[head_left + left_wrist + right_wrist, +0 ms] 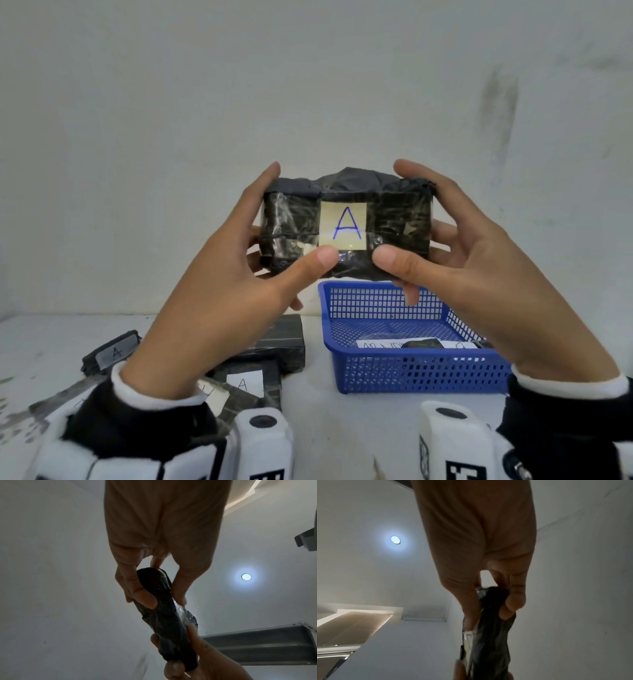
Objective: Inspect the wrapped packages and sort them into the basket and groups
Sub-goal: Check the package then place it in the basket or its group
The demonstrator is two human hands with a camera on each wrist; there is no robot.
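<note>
I hold a black wrapped package (397, 219) upright in front of me, its pale label with a blue letter A facing me. My left hand (239, 260) grips its left end, thumb on the front and fingers behind. My right hand (455, 253) grips the right end the same way. From the wrist views the package (164, 616) (489, 635) shows edge-on between thumbs and fingers. Below and to the right stands a blue mesh basket (411, 370) holding a dark package (421, 343) on a white paper.
On the white table (359, 428) at lower left lie several black packages, two showing A labels (116, 353) (244, 383), and another plain one (284, 339) behind them. A white wall rises right behind the table. A grey shelf (257, 645) shows in the left wrist view.
</note>
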